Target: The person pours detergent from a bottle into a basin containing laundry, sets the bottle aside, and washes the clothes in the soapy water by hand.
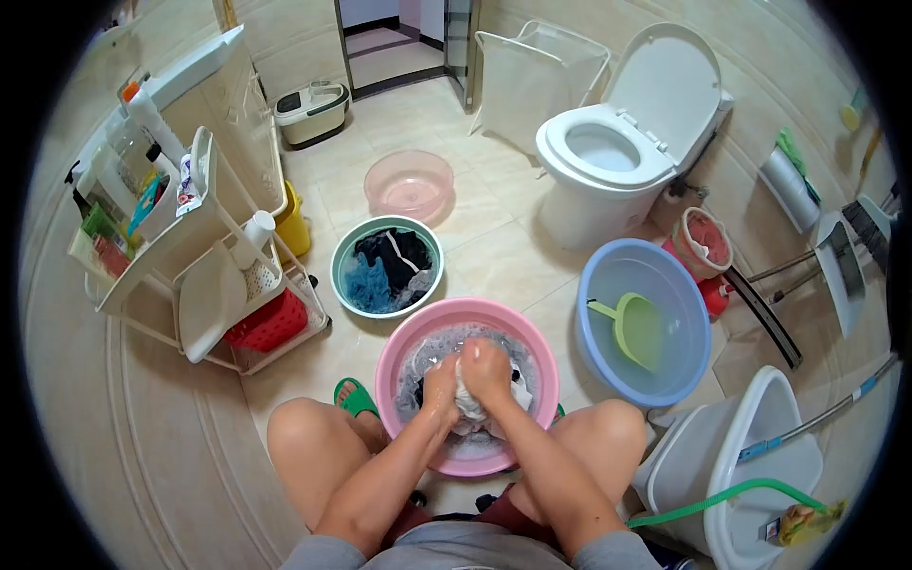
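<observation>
Between my knees stands a pink basin [391, 332] holding sudsy water and wet laundry. My left hand [440, 385] and my right hand [485, 369] are close together over its middle, both closed on a white garment [470, 407]. The garment's lower part hangs into the suds. Some dark cloth [516, 373] shows in the water beside my right hand. My fingers curl inward, so the bit of fabric within them is partly hidden.
Ahead lie a green-rimmed basin [439, 249] of dark and blue clothes and a translucent pink basin [410, 180]. A blue basin [591, 285] of water with a green scoop [635, 328] stands right, near the toilet [589, 190]. A shelf cart [214, 294] is left; a green hose [722, 494] lies right.
</observation>
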A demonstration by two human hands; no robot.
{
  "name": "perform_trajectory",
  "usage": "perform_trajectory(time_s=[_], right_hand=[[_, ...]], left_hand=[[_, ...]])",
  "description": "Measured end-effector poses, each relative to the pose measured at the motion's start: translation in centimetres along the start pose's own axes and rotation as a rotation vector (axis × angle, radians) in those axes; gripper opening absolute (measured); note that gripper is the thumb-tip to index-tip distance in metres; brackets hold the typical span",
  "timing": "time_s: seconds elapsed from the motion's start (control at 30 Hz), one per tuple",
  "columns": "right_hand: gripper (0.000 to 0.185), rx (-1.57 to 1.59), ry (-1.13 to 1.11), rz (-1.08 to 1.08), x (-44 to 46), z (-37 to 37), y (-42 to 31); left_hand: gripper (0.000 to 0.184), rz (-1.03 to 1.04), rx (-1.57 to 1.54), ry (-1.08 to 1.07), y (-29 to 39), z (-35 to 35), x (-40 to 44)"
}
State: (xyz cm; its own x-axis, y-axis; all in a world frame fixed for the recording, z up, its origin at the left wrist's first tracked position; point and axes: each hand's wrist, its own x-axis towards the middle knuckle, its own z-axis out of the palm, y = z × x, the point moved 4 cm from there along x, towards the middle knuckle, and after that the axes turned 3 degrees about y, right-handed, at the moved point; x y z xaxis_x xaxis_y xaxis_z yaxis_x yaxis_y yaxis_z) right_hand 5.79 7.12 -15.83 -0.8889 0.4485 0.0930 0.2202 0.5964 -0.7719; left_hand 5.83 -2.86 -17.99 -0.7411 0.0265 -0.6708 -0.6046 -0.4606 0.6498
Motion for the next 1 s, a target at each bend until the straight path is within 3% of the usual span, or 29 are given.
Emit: perform_trajectory(time_s=[0.1,0.13,0.17,0.23,0.3,0.33,0.4,0.43,0.57,0.7,0.8,0.87,0.93,0.97,1.0], right_hand=[[0.020,0.055,0.054,-0.063,-1.3,-0.4,-1.5],[0.019,0.095,0.041,-0.098,-2.2,-0.8,-3.1],[0.018,0.140,0.001,-0.206,-3.6,-0.6,-4.4],[0.013,0.224,-0.106,-0.416,-6.2,-0.7,-6.8],[0.013,0.137,-0.068,-0.357,-5.1,0.4,-4.7],[0.014,0.053,-0.029,-0.298,-4.5,0.7,-3.8],[0.016,0.096,0.069,-0.256,-2.2,-0.9,-2.7],[0.021,0.119,0.083,-0.155,-0.9,-0.9,-1.0],[0.026,0.249,0.004,0.062,0.5,-1.0,0.8],[0.023,0.377,-0.019,-0.010,0.3,-0.4,1.3],[0.019,0.355,-0.118,-0.122,-1.0,-1.5,-1.7],[0.014,0.272,-0.031,-0.382,-2.6,-2.1,-4.6],[0.012,0.285,-0.082,-0.552,-4.9,-1.4,-6.2],[0.013,0.268,-0.052,-0.757,-6.2,-1.0,-6.9],[0.012,0.261,-0.095,-0.772,-7.3,-1.2,-8.2]], left_hand=[[0.023,0.042,0.083,-0.104,0.0,-0.4,1.8],[0.025,0.058,0.180,-0.009,1.1,-0.7,1.9],[0.026,0.070,0.278,0.091,1.8,-1.6,1.9],[0.026,0.083,0.233,0.030,-1.9,-5.8,8.7],[0.024,0.122,0.293,-0.177,-1.2,-5.8,9.0],[0.024,0.123,0.295,-0.174,0.2,-3.9,5.3],[0.024,-0.010,-0.048,-0.074,1.0,0.1,-1.2],[0.025,-0.080,0.074,-0.108,0.7,-0.1,-0.9],[0.021,0.062,0.015,-0.222,1.9,0.8,-1.5],[0.026,0.124,-0.039,-0.176,1.8,-0.8,1.0],[0.027,0.208,-0.108,-0.050,2.0,-2.6,3.6],[0.032,0.213,-0.094,-0.020,2.6,-3.4,4.3],[0.037,0.158,-0.086,0.154,2.9,-4.6,4.8],[0.042,0.085,0.042,-0.041,1.0,-7.1,9.2],[0.042,0.085,0.039,-0.042,0.5,-7.0,8.8]])
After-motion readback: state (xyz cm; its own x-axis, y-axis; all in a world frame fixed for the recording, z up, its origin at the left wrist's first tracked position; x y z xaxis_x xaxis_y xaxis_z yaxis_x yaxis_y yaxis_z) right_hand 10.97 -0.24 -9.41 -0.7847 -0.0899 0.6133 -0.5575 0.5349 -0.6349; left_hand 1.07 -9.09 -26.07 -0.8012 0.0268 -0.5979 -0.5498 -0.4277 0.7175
